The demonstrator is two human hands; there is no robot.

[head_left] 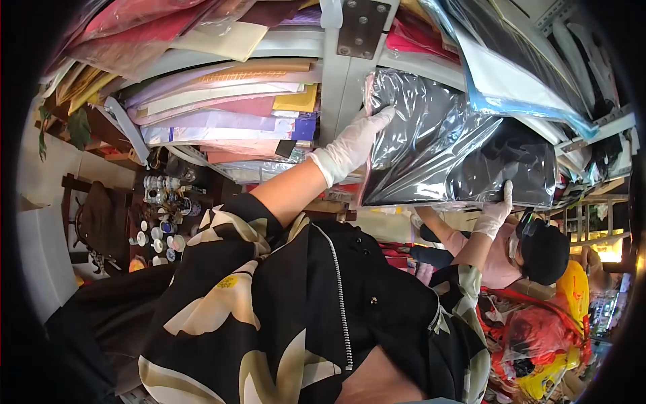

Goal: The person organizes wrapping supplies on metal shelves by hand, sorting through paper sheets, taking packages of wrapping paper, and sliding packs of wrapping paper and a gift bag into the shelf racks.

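A flat packet of black sheets in clear, shiny plastic point(424, 148) is held up in front of the shelves. My left hand point(356, 143), in a white glove, grips its left edge with the thumb on the plastic face. At the lower right edge my right hand point(496, 212), also in a white glove, has its fingers on the front; the rest of that hand is partly hidden. A white and blue plastic-wrapped stack point(511, 94) overlaps the packet's upper right corner.
Stacked papers and packets point(229, 111) fill the shelf at the left, beside a grey metal upright point(342, 94). A co-worker in a black cap point(545, 249) is close by at the right. Red and yellow plastic bags point(538, 333) lie below. Small jars point(161, 232) stand at the left.
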